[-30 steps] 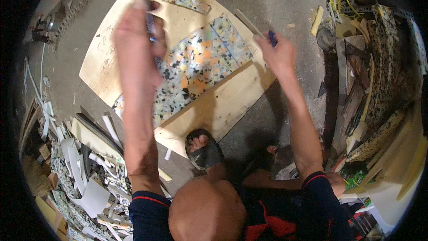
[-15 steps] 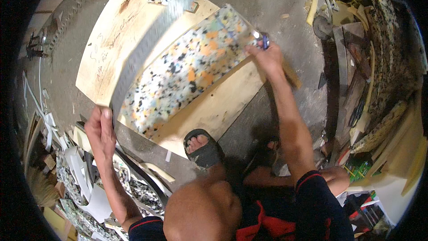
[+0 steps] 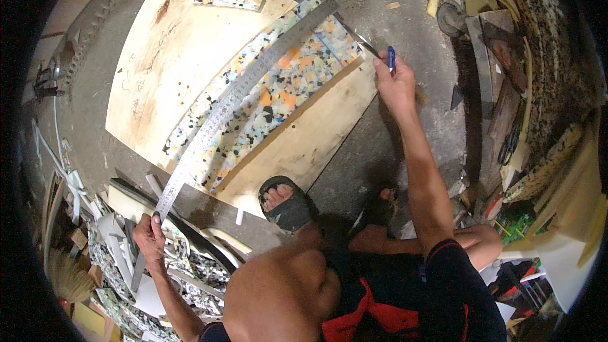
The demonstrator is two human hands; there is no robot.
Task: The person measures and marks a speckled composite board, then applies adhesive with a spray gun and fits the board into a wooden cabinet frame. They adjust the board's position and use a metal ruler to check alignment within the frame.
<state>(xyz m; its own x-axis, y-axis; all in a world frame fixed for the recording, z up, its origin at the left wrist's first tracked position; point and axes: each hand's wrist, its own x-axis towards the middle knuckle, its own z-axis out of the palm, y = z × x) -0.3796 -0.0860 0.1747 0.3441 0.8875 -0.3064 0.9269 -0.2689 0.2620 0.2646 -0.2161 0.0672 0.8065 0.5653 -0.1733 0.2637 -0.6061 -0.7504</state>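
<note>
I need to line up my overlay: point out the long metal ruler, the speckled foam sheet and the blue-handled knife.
long metal ruler [image 3: 244,88], head view, middle of its blade.
speckled foam sheet [image 3: 278,98], head view, bare patch right of the ruler.
blue-handled knife [image 3: 391,58], head view, blue handle above the right hand.

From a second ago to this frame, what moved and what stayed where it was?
The left hand dropped from high over the foam to the near end of the long metal ruler, which now lies along the speckled foam strip. The right hand, with its blue-handled knife, shifted to the strip's far corner. The plywood board stayed put.
</note>
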